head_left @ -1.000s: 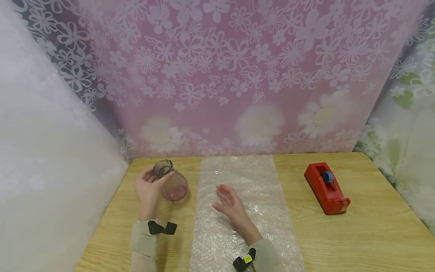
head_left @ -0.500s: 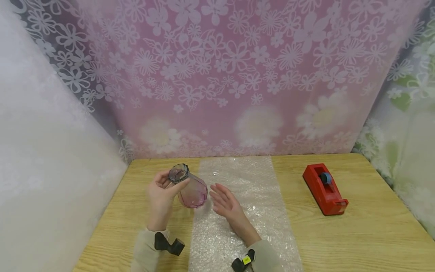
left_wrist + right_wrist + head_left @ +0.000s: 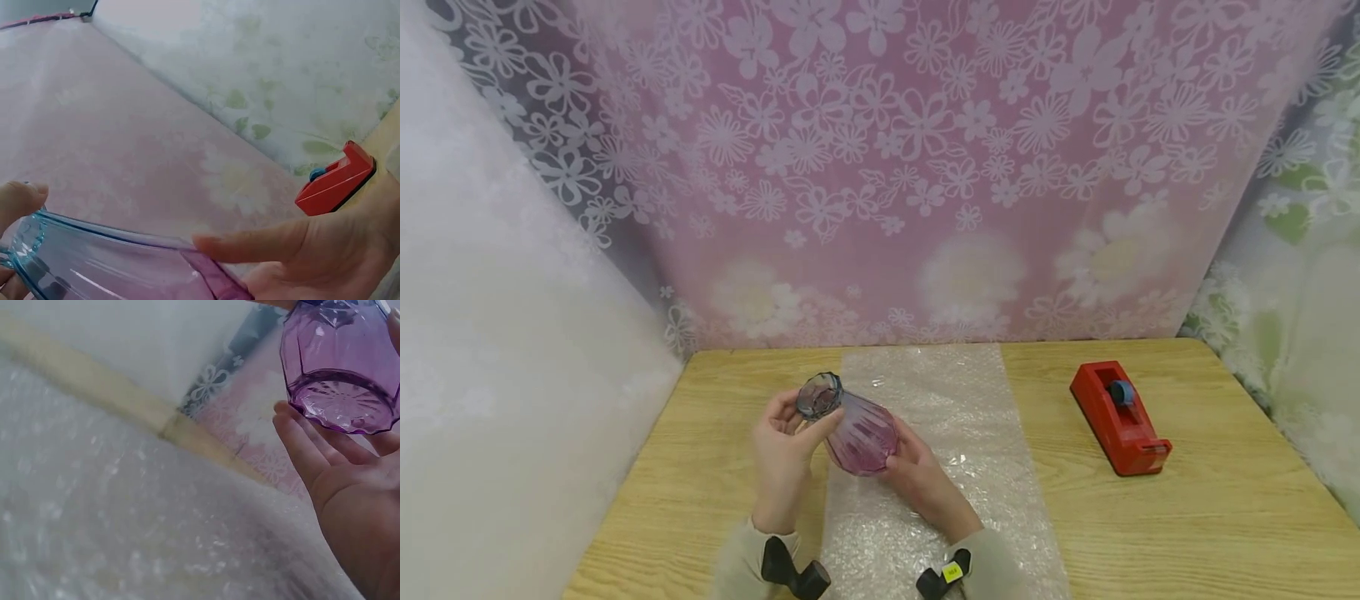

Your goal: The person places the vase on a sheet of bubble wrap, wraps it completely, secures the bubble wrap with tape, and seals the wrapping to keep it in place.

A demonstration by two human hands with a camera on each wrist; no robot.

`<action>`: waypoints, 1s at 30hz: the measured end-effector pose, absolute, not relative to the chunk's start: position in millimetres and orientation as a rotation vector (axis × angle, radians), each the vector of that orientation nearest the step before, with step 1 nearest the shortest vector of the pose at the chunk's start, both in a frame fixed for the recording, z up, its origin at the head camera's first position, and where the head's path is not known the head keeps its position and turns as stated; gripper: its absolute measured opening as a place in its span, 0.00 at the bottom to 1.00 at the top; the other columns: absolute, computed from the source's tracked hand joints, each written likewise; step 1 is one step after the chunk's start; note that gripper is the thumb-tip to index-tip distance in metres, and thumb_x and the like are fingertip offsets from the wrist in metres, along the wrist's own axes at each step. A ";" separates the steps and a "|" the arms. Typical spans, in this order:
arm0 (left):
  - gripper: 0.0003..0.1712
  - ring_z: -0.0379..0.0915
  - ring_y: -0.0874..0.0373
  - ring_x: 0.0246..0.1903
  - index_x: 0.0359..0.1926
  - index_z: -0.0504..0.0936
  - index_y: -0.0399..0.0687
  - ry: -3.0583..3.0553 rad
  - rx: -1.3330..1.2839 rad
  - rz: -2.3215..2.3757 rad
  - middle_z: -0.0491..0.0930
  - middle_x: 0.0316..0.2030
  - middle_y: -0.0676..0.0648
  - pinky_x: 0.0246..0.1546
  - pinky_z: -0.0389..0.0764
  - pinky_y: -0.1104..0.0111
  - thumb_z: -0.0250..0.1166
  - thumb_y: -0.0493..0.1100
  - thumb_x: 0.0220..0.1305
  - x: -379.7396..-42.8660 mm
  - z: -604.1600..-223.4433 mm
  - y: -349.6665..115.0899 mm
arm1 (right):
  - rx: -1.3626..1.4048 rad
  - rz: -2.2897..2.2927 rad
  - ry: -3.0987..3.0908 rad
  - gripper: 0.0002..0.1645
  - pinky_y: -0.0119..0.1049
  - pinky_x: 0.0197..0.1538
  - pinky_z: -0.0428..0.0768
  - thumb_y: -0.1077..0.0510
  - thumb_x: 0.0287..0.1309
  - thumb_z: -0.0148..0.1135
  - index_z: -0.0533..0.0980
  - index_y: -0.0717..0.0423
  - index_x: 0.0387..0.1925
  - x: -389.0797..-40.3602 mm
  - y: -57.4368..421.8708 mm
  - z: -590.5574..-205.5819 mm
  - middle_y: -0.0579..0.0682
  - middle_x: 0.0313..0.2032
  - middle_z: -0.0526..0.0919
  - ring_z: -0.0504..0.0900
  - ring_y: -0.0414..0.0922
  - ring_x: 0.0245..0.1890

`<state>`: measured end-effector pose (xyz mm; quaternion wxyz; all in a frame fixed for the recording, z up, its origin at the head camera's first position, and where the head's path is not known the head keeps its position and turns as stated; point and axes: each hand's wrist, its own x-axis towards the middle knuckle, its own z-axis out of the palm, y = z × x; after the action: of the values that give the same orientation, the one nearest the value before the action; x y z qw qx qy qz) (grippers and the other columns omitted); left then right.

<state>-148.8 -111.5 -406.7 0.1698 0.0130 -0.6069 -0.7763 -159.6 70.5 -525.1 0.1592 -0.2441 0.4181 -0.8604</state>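
Observation:
A faceted glass vase [image 3: 863, 435], bluish at the neck and purple toward the base, is held tilted above the table between both hands. My left hand [image 3: 784, 454] grips it by the neck, thumb on the near side and fingers behind the rim. At the base end, my right hand [image 3: 925, 479] holds the vase with its thumb in front and fingers on the far side. In the right wrist view the vase's base [image 3: 344, 403] rests against the fingers of that hand. The left wrist view shows the right thumb lying on the vase's purple end.
A strip of bubble wrap [image 3: 940, 533] lies flat down the middle of the wooden table [image 3: 1210, 517], under the hands. To the right stands a red tape dispenser [image 3: 1116, 421] with a blue roll. Patterned curtains [image 3: 880, 167] close off the back and sides.
My left hand has carried the vase rightward and toward me, over the bubble wrap's left edge. My right hand, apart from it before, now holds the base end.

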 end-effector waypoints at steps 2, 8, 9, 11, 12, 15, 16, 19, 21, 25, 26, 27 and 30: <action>0.29 0.82 0.58 0.37 0.46 0.77 0.24 -1.701 0.006 -2.210 0.83 0.37 0.46 0.38 0.83 0.69 0.74 0.18 0.39 -145.7 -406.7 -107.8 | -0.686 -2.476 1.115 0.47 0.42 0.67 0.66 0.63 0.65 0.61 0.47 0.62 0.76 -157.5 73.5 -523.4 0.57 0.72 0.61 0.66 0.46 0.69; 0.28 0.82 0.59 0.36 0.46 0.76 0.21 -1.657 -0.091 -2.207 0.84 0.36 0.46 0.35 0.83 0.70 0.74 0.18 0.39 -140.8 -403.9 -101.9 | -0.621 -2.503 1.087 0.43 0.42 0.67 0.67 0.65 0.60 0.63 0.57 0.58 0.73 -152.4 86.0 -510.2 0.54 0.67 0.67 0.68 0.47 0.66; 0.29 0.82 0.59 0.36 0.47 0.76 0.21 -1.654 -0.100 -2.212 0.84 0.37 0.46 0.35 0.83 0.70 0.73 0.18 0.39 -139.9 -403.3 -101.8 | -0.615 -2.507 1.100 0.42 0.41 0.67 0.67 0.65 0.59 0.63 0.58 0.58 0.73 -151.6 88.7 -507.2 0.54 0.67 0.67 0.68 0.47 0.66; 0.30 0.81 0.59 0.37 0.49 0.76 0.22 -1.655 -0.122 -2.219 0.84 0.39 0.46 0.35 0.83 0.70 0.73 0.18 0.40 -137.4 -402.1 -101.8 | -0.622 -2.505 1.142 0.41 0.41 0.66 0.67 0.65 0.59 0.64 0.59 0.57 0.72 -150.2 94.5 -501.9 0.54 0.67 0.67 0.68 0.47 0.66; 0.31 0.81 0.58 0.38 0.50 0.76 0.22 -1.662 -0.136 -2.222 0.84 0.39 0.46 0.36 0.83 0.70 0.73 0.18 0.40 -135.9 -401.4 -101.9 | -0.625 -2.502 1.164 0.40 0.40 0.66 0.68 0.66 0.60 0.64 0.61 0.56 0.72 -149.2 97.7 -499.4 0.53 0.67 0.67 0.69 0.46 0.66; 0.33 0.81 0.57 0.40 0.53 0.76 0.24 -1.689 -0.177 -2.232 0.83 0.42 0.45 0.36 0.83 0.68 0.73 0.18 0.41 -130.6 -400.2 -102.1 | -0.691 -2.477 1.249 0.37 0.41 0.64 0.71 0.65 0.60 0.64 0.63 0.56 0.70 -146.8 107.4 -492.1 0.53 0.65 0.69 0.71 0.46 0.64; 0.33 0.81 0.56 0.41 0.54 0.76 0.25 -1.699 -0.187 -2.237 0.83 0.44 0.45 0.37 0.83 0.68 0.73 0.19 0.41 -128.6 -400.1 -101.9 | -0.717 -2.465 1.282 0.37 0.41 0.62 0.72 0.65 0.61 0.63 0.64 0.56 0.70 -145.9 111.0 -489.5 0.53 0.64 0.70 0.72 0.47 0.63; 0.33 0.80 0.56 0.42 0.55 0.76 0.26 -1.720 -0.201 -2.266 0.82 0.46 0.43 0.37 0.83 0.68 0.73 0.20 0.43 -122.6 -400.1 -100.8 | -0.787 -2.423 1.373 0.36 0.43 0.60 0.75 0.65 0.60 0.64 0.65 0.57 0.69 -141.9 121.7 -480.8 0.54 0.63 0.71 0.73 0.48 0.61; 0.34 0.80 0.55 0.44 0.56 0.76 0.27 -1.744 -0.216 -2.280 0.81 0.48 0.43 0.37 0.83 0.68 0.73 0.21 0.43 -118.8 -401.2 -99.9 | -0.788 -2.403 1.429 0.38 0.44 0.59 0.76 0.67 0.59 0.64 0.64 0.58 0.70 -137.5 129.6 -474.7 0.54 0.63 0.70 0.73 0.48 0.61; 0.34 0.81 0.54 0.45 0.56 0.77 0.31 -1.859 -0.285 -2.249 0.81 0.48 0.39 0.36 0.84 0.65 0.75 0.22 0.44 -111.9 -405.4 -98.2 | -0.758 -2.359 1.568 0.42 0.41 0.59 0.76 0.69 0.57 0.66 0.61 0.62 0.71 -126.5 147.6 -463.8 0.53 0.65 0.69 0.72 0.47 0.62; 0.35 0.82 0.55 0.44 0.56 0.77 0.32 -1.891 -0.307 -2.230 0.81 0.47 0.39 0.36 0.84 0.64 0.75 0.23 0.43 -110.2 -407.4 -98.3 | -0.759 -2.349 1.598 0.43 0.40 0.59 0.76 0.70 0.56 0.66 0.60 0.63 0.72 -123.8 152.1 -461.9 0.53 0.66 0.69 0.71 0.46 0.63; 0.34 0.82 0.55 0.43 0.56 0.77 0.32 -1.927 -0.327 -2.209 0.82 0.47 0.38 0.36 0.84 0.64 0.76 0.23 0.43 -108.6 -409.6 -98.4 | -0.752 -2.335 1.635 0.44 0.39 0.59 0.75 0.70 0.56 0.66 0.59 0.64 0.72 -121.0 156.8 -460.2 0.53 0.66 0.68 0.71 0.45 0.63; 0.33 0.84 0.55 0.41 0.55 0.78 0.32 -2.029 -0.430 -2.140 0.83 0.45 0.36 0.37 0.84 0.64 0.77 0.26 0.44 -105.4 -419.6 -100.2 | -0.714 -2.277 1.767 0.45 0.37 0.60 0.75 0.71 0.54 0.67 0.59 0.64 0.72 -112.0 170.3 -456.1 0.52 0.66 0.69 0.70 0.44 0.63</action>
<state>-105.4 -100.2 -419.6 0.0806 -0.1438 -0.6785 -0.7159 -112.0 170.3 -456.1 0.0863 -0.2397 0.5928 -0.7640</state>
